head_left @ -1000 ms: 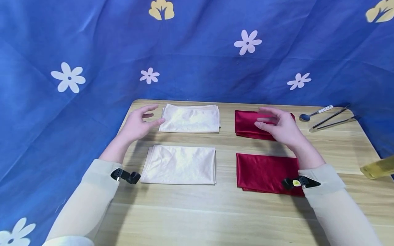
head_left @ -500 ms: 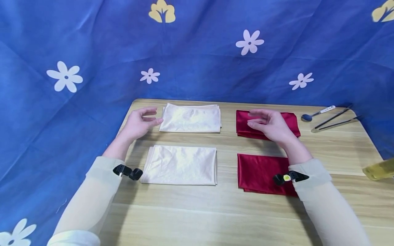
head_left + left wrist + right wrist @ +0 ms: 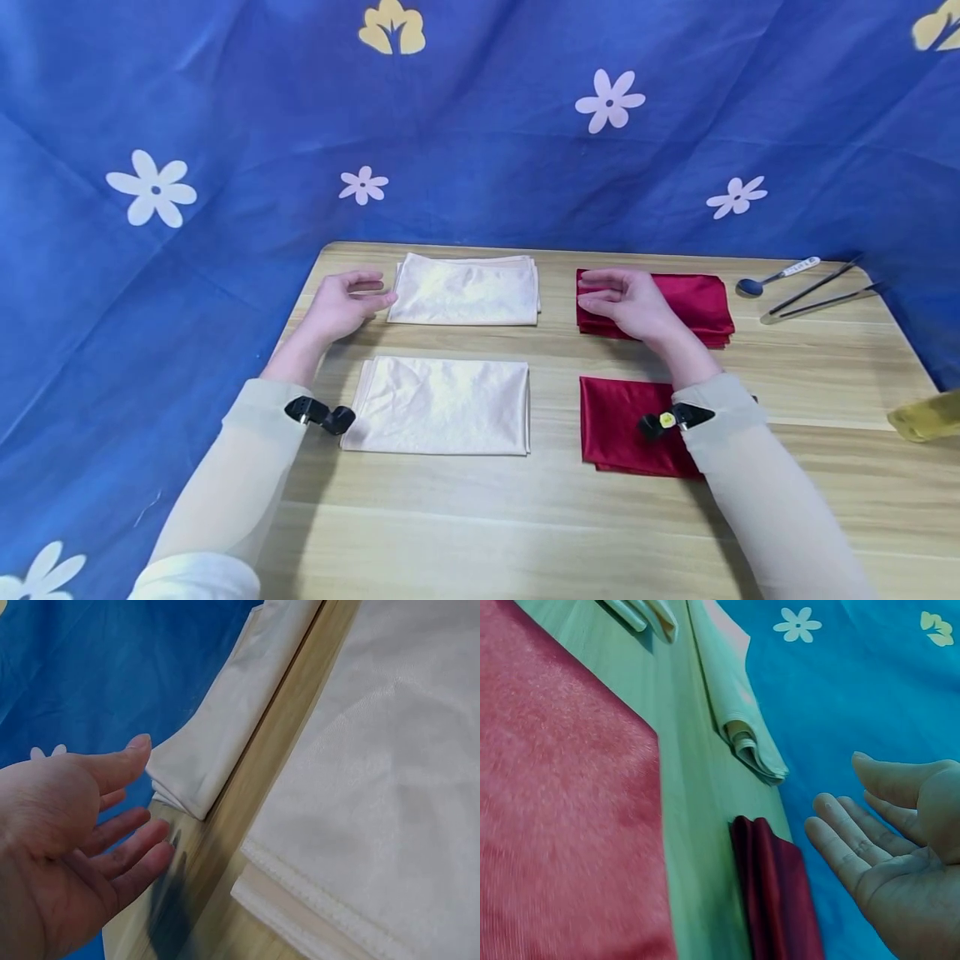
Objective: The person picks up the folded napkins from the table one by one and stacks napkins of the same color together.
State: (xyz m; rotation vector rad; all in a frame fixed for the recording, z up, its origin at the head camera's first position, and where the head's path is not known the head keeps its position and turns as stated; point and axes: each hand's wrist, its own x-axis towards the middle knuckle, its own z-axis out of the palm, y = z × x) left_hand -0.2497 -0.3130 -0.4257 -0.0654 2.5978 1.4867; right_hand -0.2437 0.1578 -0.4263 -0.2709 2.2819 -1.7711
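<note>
Loosely curved, with the thumb held apart from the fingers, the left hand (image 3: 341,308) hovers at the left edge of the far white cloth (image 3: 465,290), its thumb tip right by the fold; whether it touches the fabric cannot be told. The right hand (image 3: 630,304) hangs over the left part of the far red cloth (image 3: 693,304), fingers softly bent and thumb apart, nothing in its grasp; the right wrist view shows the fingertips clear of the fabric. Each cloth is folded into a flat rectangle with a satin-like sheen. Nearer the person, the near white cloth (image 3: 442,406) lies below its match, and the near red cloth (image 3: 618,417) lies below the other, partly covered by the right sleeve (image 3: 742,467) and a black wrist camera (image 3: 678,418). All four rest on a wood-grain table (image 3: 450,533). At its far right corner, a spoon (image 3: 750,288) with a pale handle lies beside V-shaped metal tongs (image 3: 810,290), and a yellowish object (image 3: 926,417) is cut off by the right border. Behind hangs a blue flowered curtain (image 3: 480,125).
</note>
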